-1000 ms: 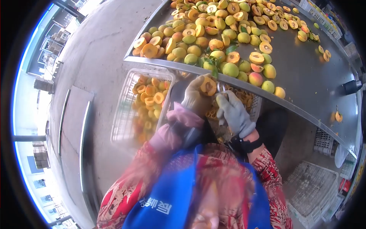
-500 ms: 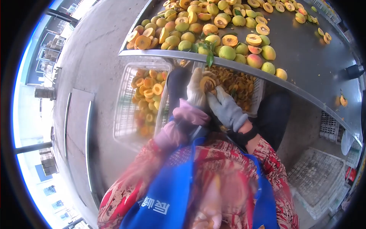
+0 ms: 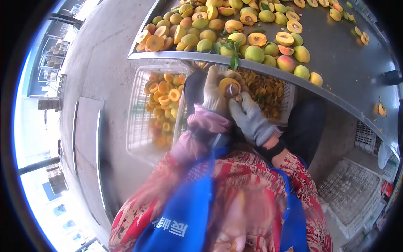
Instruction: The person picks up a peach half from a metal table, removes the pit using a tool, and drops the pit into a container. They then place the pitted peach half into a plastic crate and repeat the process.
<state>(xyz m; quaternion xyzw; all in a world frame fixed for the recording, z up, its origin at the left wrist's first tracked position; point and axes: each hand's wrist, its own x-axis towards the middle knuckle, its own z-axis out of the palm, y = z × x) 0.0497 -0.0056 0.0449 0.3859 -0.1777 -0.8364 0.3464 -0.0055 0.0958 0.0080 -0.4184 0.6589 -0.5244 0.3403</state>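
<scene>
In a pale glove, my left hand (image 3: 215,90) is closed around a halved yellow fruit (image 3: 226,83). My right hand (image 3: 250,117), in a grey-white glove, grips a small tool with a curved metal loop (image 3: 232,89) pressed at the cut face of that half. Its handle is mostly hidden by the fingers. Below and beyond both hands is a crate of brownish fruit pieces (image 3: 268,94). Left of my left hand stands a white crate (image 3: 135,107) with halved, pitted fruit (image 3: 163,97) in it.
A metal table (image 3: 331,63) with a raised rim spans the top, bearing whole and halved fruit (image 3: 210,25). A black object (image 3: 391,77) is at its right edge. White crates (image 3: 350,189) stand on the floor at lower right, near my dark-clothed leg (image 3: 308,126).
The held half has turned so its cut face shows, and the metal loop is now visible at it. The view has shifted slightly; both hands stay close together.
</scene>
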